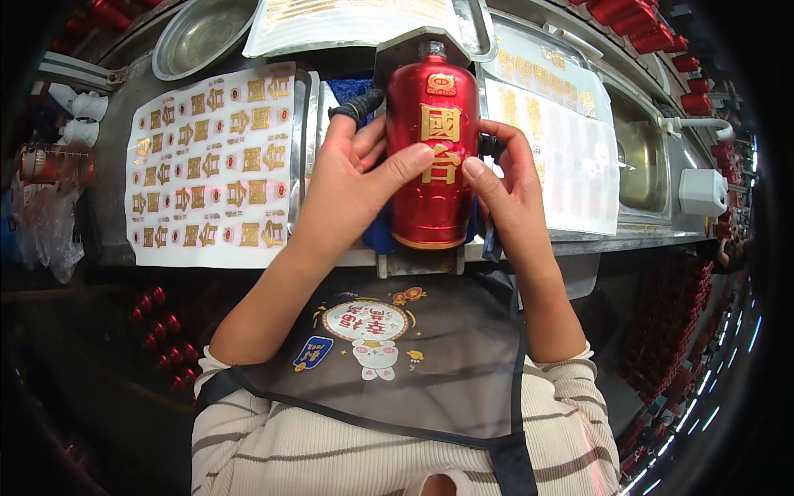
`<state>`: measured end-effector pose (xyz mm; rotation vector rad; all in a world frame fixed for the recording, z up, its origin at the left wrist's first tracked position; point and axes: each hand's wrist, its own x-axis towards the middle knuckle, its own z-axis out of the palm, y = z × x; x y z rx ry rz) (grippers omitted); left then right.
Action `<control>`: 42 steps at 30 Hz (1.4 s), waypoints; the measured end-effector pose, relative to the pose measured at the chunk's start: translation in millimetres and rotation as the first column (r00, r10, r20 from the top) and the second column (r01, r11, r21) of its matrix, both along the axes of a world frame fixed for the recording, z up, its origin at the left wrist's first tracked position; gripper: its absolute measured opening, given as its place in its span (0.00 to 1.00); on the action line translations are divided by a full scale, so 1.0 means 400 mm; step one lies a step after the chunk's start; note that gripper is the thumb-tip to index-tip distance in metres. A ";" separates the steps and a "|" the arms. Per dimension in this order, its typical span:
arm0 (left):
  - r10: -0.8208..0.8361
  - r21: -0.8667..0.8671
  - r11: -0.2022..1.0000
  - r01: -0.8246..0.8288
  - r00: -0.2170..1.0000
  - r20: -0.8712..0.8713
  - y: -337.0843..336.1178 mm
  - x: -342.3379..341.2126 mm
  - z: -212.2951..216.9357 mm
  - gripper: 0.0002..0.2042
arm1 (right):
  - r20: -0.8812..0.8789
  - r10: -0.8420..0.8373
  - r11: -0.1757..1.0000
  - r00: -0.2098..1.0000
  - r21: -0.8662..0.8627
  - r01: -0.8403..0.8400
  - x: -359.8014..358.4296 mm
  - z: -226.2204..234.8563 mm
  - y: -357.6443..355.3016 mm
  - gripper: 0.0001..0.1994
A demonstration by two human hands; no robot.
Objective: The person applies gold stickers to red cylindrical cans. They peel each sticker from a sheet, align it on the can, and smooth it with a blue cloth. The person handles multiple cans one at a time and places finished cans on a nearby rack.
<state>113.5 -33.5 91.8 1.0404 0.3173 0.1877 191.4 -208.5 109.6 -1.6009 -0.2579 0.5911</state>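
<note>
A glossy red bottle (432, 211) lies with its narrow neck pointing away from me, resting on a metal holder (418, 264) at the bench edge. On its front are a small gold emblem (441, 84) and two large gold characters (440, 124), one above the other. My left hand (351, 165) is closed on the bottle's left side, its thumb pressed on the lower character. A black wrap (361, 107) covers a finger of that hand. From the right side my right hand (514, 178) grips the bottle, thumb at the lower character's right edge. Its other fingers are partly hidden.
A white sheet with rows of gold decals (211, 165) lies on the left, partly over a metal tray. More decal sheets (579, 178) are on the right, beside a sink (643, 157). A metal basin (203, 41) stands at the far left. Red bottles (649, 33) line the far right.
</note>
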 end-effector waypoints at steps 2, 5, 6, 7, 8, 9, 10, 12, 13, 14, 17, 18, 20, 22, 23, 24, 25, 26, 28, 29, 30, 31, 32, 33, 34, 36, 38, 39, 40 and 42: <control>-0.005 0.075 0.997 0.003 1.000 0.023 -0.014 0.000 -0.014 0.24 | 0.039 -0.014 1.000 0.999 -0.005 0.015 -0.007 -0.015 -0.004 0.26; 0.010 0.074 0.997 -0.013 0.999 0.041 -0.022 -0.004 -0.009 0.25 | 0.019 -0.038 0.997 0.999 0.073 0.036 -0.014 -0.013 0.005 0.26; 0.008 0.068 0.998 -0.011 0.999 0.042 -0.022 -0.005 -0.009 0.25 | 0.022 -0.044 0.995 0.999 0.093 0.042 -0.015 -0.017 0.008 0.26; 0.014 0.060 0.998 -0.017 0.998 0.054 -0.022 -0.002 -0.012 0.24 | 0.023 -0.048 0.997 0.999 0.064 0.047 -0.009 -0.016 0.008 0.25; 0.020 0.051 0.998 -0.024 0.998 0.066 -0.020 -0.001 -0.016 0.24 | 0.024 -0.051 0.998 0.998 0.035 0.050 -0.003 -0.016 0.003 0.23; 0.023 0.063 0.998 -0.028 0.997 0.077 -0.018 -0.005 -0.017 0.25 | -0.066 -0.101 0.992 0.993 0.074 0.106 0.012 -0.022 -0.013 0.20; 0.021 0.127 0.991 -0.032 0.996 0.084 -0.022 -0.014 -0.025 0.25 | -0.156 -0.151 0.980 0.976 0.103 0.168 0.027 -0.030 -0.033 0.17; 0.022 0.251 0.967 -0.045 0.995 0.094 -0.027 -0.032 -0.034 0.25 | -0.312 -0.300 0.895 0.902 0.234 0.379 0.056 -0.032 -0.054 0.13; 0.019 0.330 0.943 -0.038 0.998 0.062 -0.032 -0.040 -0.030 0.27 | -0.424 -0.282 0.874 0.860 0.256 0.413 0.084 -0.039 -0.074 0.12; 0.012 0.304 0.952 -0.028 0.998 0.054 -0.037 -0.043 -0.024 0.28 | -0.530 -0.268 0.850 0.805 0.263 0.456 0.115 -0.047 -0.108 0.12; 0.032 0.291 0.956 -0.041 0.999 0.038 -0.039 -0.047 -0.020 0.30 | -0.070 -0.328 0.928 0.942 0.162 0.335 0.056 0.025 -0.048 0.12; 0.071 0.322 0.942 -0.089 0.995 0.069 -0.047 -0.052 -0.041 0.30 | 0.152 -0.301 0.950 0.942 0.132 0.282 0.023 0.058 -0.013 0.14; 0.062 0.307 0.948 -0.079 0.996 0.065 -0.048 -0.048 -0.039 0.30 | 0.516 -0.143 0.990 0.845 0.078 0.120 -0.022 0.096 0.012 0.19; 0.094 0.301 0.947 -0.113 0.993 0.078 -0.049 -0.045 -0.045 0.30 | 0.736 0.253 0.963 0.628 -0.250 -0.095 -0.005 0.118 0.036 0.14; 0.097 0.295 0.948 -0.117 0.992 0.081 -0.051 -0.044 -0.044 0.30 | 0.756 0.270 0.958 0.596 -0.275 -0.085 0.014 0.120 0.050 0.12; 0.092 0.293 0.949 -0.115 0.992 0.089 -0.050 -0.039 -0.040 0.30 | 0.775 0.287 0.952 0.563 -0.298 -0.074 0.043 0.119 0.072 0.10; 0.089 0.292 0.950 -0.112 0.992 0.090 -0.047 -0.039 -0.039 0.30 | 0.850 0.209 0.970 0.483 -0.241 0.005 0.092 0.109 0.098 0.11; 0.097 0.293 0.949 -0.118 0.992 0.085 -0.044 -0.043 -0.041 0.30 | 0.866 0.139 0.976 0.480 -0.203 0.084 0.143 0.111 0.122 0.10; 0.066 0.286 0.955 -0.076 0.997 0.045 -0.051 -0.044 -0.034 0.31 | 0.847 -0.001 0.988 0.531 -0.081 0.131 0.205 0.108 0.112 0.10; 0.081 0.329 0.940 -0.086 0.996 0.029 -0.052 -0.046 -0.040 0.31 | 0.830 0.009 0.996 0.558 -0.059 0.072 0.187 0.106 0.105 0.11; 0.096 0.371 0.924 -0.093 0.995 0.011 -0.050 -0.043 -0.042 0.32 | 0.812 0.020 0.999 0.583 -0.036 0.016 0.156 0.106 0.082 0.11; 0.076 0.299 0.950 -0.088 0.996 0.052 -0.058 -0.043 -0.038 0.32 | 0.838 0.091 0.996 0.537 -0.062 -0.071 0.126 0.094 0.049 0.12; 0.094 0.297 0.948 -0.111 0.993 0.070 -0.058 -0.044 -0.042 0.32 | 0.866 0.114 0.991 0.487 -0.064 -0.117 0.119 0.075 0.049 0.12; 0.110 0.294 0.947 -0.131 0.990 0.088 -0.054 -0.039 -0.047 0.32 | 0.883 0.050 0.998 0.466 -0.067 0.019 0.135 0.073 0.063 0.11; 0.103 0.289 0.949 -0.129 0.989 0.103 -0.056 -0.035 -0.053 0.32 | 0.899 -0.015 0.982 0.438 -0.070 0.177 0.155 0.076 0.071 0.11; 0.084 0.282 0.953 -0.111 0.991 0.105 -0.051 -0.037 -0.050 0.29 | 0.901 -0.071 0.996 0.427 0.043 0.074 0.169 0.088 0.076 0.09; 0.081 0.254 0.960 -0.117 0.986 0.147 -0.039 -0.037 -0.054 0.29 | 0.944 0.255 0.967 0.207 -0.244 -0.078 0.113 0.113 0.080 0.12; 0.057 0.073 0.995 -0.068 0.989 0.135 -0.036 -0.043 -0.044 0.26 | 0.951 0.291 0.955 0.103 -0.283 -0.093 0.085 0.095 0.062 0.14; 0.053 -0.065 0.997 -0.044 0.988 0.143 -0.033 -0.044 -0.052 0.19 | 0.945 0.325 0.939 -0.017 -0.325 -0.109 0.064 0.078 0.039 0.15; 0.017 -0.176 0.984 0.009 0.989 0.144 -0.022 -0.049 -0.055 0.13 | 0.929 0.371 0.895 -0.009 -0.360 -0.262 0.010 0.073 -0.010 0.16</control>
